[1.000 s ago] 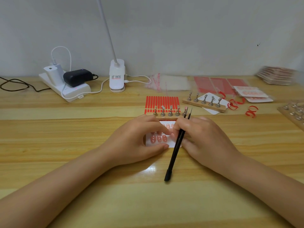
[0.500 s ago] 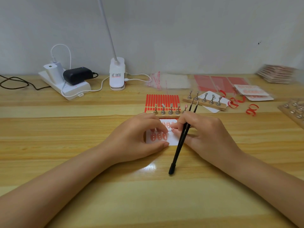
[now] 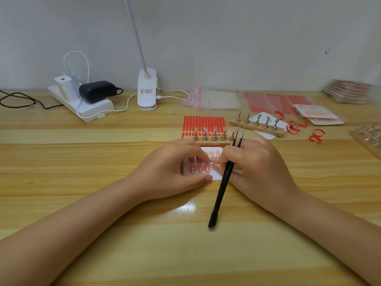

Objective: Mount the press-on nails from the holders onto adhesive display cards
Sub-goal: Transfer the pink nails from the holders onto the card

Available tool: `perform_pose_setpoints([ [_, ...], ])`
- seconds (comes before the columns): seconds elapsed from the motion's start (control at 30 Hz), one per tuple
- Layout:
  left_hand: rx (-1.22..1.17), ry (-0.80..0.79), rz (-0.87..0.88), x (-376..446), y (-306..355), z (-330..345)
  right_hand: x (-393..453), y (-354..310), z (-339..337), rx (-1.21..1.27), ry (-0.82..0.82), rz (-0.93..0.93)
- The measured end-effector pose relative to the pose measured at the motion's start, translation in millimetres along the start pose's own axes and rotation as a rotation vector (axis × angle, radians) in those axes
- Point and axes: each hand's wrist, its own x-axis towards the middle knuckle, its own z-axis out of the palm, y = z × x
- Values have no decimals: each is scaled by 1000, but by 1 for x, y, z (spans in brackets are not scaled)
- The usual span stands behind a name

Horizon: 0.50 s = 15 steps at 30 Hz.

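A white display card with several pink press-on nails lies on the table between my hands. My left hand rests on the card's left side, fingers curled down onto it and thumb at its near edge. My right hand grips black tweezers and its fingertips press a nail on the card's middle. The tweezer tips point away, up toward the wooden nail holder just behind the card, where one pink nail sits on the rightmost peg.
A red adhesive strip sheet lies behind the holder. A second holder sits on a card to the right, with red peel curls, packed cards, a third holder, plastic bags, lamp base and power strip.
My right hand and the tweezers shifted slightly right, then settled; the fingertips of both hands stayed on the card, pressing the nail.
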Motion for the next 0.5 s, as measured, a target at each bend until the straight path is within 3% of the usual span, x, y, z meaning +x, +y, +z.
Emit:
perform_pose_setpoints([
  [0.5,-6,-14,5,0,-1,-1,-3,-7,-7,-11,-162,27],
])
